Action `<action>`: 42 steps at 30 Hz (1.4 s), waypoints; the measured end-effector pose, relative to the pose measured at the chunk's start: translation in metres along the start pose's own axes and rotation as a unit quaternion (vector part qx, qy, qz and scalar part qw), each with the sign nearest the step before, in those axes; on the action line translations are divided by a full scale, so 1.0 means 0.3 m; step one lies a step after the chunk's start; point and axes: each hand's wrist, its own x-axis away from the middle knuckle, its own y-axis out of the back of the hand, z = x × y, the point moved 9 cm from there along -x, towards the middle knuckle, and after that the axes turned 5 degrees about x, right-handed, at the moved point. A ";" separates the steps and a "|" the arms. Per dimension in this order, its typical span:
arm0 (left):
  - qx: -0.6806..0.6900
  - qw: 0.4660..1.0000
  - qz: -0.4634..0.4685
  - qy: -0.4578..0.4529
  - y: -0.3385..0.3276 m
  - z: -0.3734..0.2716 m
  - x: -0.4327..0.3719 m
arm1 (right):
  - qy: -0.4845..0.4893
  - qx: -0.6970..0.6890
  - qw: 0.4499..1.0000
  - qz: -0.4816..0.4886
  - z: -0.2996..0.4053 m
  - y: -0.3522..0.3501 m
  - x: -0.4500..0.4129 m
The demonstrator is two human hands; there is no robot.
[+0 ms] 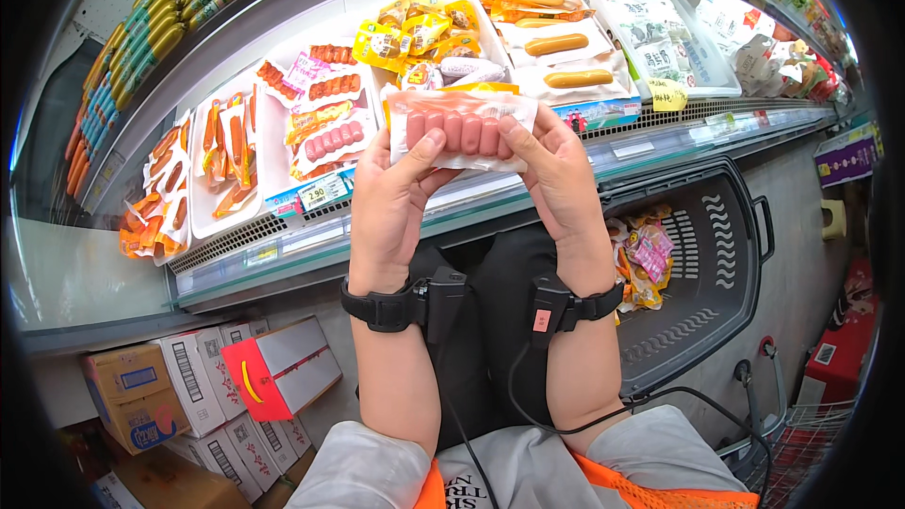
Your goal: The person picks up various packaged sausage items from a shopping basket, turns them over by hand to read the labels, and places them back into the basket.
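A clear-fronted pack of small pink sausages (461, 134) is held up level between both hands, over the front of a refrigerated shelf. My left hand (403, 177) grips its left end, thumb across the front. At its right end, my right hand (548, 155) pinches the wrapper, thumb on top. Behind the pack lie yellow snack packets (417, 32) in a white tray. Left of it is a tray with red sausage packs and another pink sausage pack (334, 140). To the right, single sausages in white packs (558, 44) lie in a tray.
A dark plastic shopping basket (707, 247) with several snack packets (645, 254) is at my lower right. The shelf's glass front edge (283, 261) runs before me. Cartons (205, 382) and a red-and-white box (283, 367) stand at lower left; a wire cart (813, 438) is at lower right.
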 end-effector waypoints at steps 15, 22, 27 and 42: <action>-0.023 0.999 -0.015 -0.046 0.038 -0.004 -0.012 | 0.016 -0.009 0.998 -0.054 0.000 0.009 0.001; -0.031 0.998 -0.033 -0.045 0.020 -0.014 0.001 | 0.005 -0.015 1.000 0.000 -0.002 -0.022 0.013; -0.026 0.999 -0.025 -0.032 0.003 -0.015 0.005 | 0.005 -0.040 0.999 -0.034 -0.015 -0.012 0.008; -0.017 0.998 0.000 -0.057 -0.002 -0.029 0.008 | 0.014 -0.043 0.999 0.006 0.024 -0.044 0.022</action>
